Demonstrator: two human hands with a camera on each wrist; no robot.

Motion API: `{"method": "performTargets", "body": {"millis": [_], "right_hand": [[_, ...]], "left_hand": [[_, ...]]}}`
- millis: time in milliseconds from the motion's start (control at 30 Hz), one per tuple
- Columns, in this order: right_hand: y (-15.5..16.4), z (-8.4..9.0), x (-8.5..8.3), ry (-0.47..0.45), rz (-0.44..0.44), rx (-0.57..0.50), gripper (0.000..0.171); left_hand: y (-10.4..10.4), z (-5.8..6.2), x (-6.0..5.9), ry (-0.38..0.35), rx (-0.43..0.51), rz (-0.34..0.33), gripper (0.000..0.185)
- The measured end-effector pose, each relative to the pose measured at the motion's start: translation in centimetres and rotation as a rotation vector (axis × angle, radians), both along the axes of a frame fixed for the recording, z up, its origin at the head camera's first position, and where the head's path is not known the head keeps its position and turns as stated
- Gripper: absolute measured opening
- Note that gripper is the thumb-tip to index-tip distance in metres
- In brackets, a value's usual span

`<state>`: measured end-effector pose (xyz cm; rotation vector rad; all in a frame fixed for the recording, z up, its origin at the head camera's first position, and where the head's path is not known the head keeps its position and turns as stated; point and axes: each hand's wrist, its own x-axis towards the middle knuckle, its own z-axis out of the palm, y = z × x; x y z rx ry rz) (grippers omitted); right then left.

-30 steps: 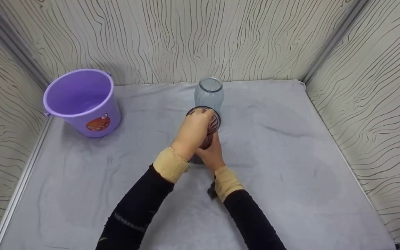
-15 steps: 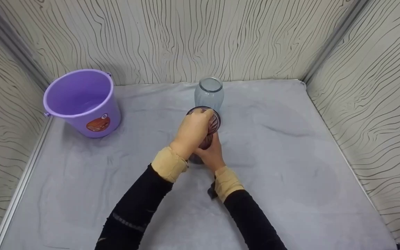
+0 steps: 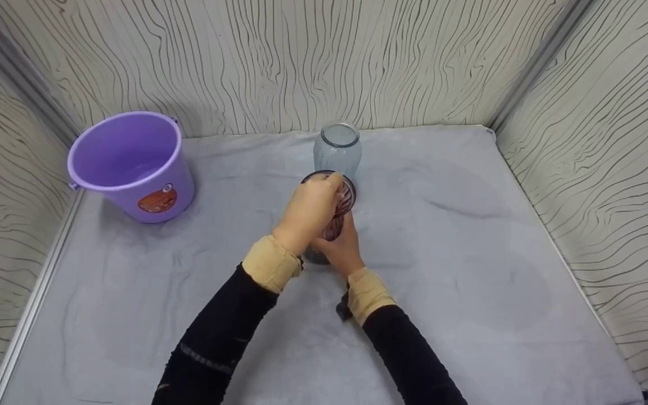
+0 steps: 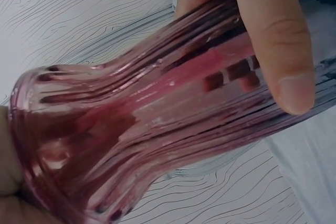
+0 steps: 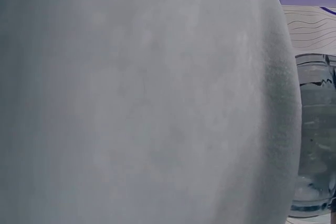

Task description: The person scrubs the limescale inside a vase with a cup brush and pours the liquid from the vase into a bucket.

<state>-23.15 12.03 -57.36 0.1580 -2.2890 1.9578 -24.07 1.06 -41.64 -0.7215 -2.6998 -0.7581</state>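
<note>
A pink ribbed glass vase (image 3: 346, 198) stands on the grey cloth (image 3: 470, 281) at the middle of the table, and both hands hold it. My left hand (image 3: 308, 212) grips its flared top near the rim. In the left wrist view the thumb (image 4: 278, 40) lies across the pink vase (image 4: 157, 114). My right hand (image 3: 343, 248) wraps round the lower body, hiding the base. Just behind stands a clear grey-blue glass vase (image 3: 338, 149), upright and untouched.
A purple bucket (image 3: 133, 163) stands at the back left, with a little water in it. Patterned walls close in the table on three sides. The right wrist view is mostly grey cloth (image 5: 147, 103), with the clear vase (image 5: 315, 135) at its right edge.
Both hands keep their hold on the pink vase in almost the same place; only the view has shifted slightly.
</note>
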Motion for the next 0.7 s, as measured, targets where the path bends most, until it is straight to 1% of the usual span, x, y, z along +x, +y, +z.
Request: {"method": "performTargets", "body": {"millis": [133, 300, 500, 600, 700], "right_hand": [[-0.06, -0.07, -0.05, 0.025, 0.008, 0.006, 0.098], [-0.04, -0.09, -0.12, 0.044, -0.002, 0.042, 0.100], [-0.03, -0.03, -0.12, 0.073, 0.015, 0.035, 0.102], [0.01, -0.07, -0.11, 0.092, 0.021, 0.033, 0.101], [0.10, -0.13, -0.10, 0.105, 0.019, 0.033, 0.101]], "left_hand": [[-0.12, -0.01, -0.05, -0.021, 0.017, -0.007, 0.011], [-0.18, -0.04, -0.14, -0.034, 0.048, -0.013, 0.012], [-0.17, 0.02, 0.03, -0.039, 0.082, 0.012, 0.008], [-0.12, 0.04, 0.17, -0.031, 0.093, 0.018, 0.010], [-0.02, -0.06, 0.25, -0.004, 0.102, 0.014, 0.009]]}}
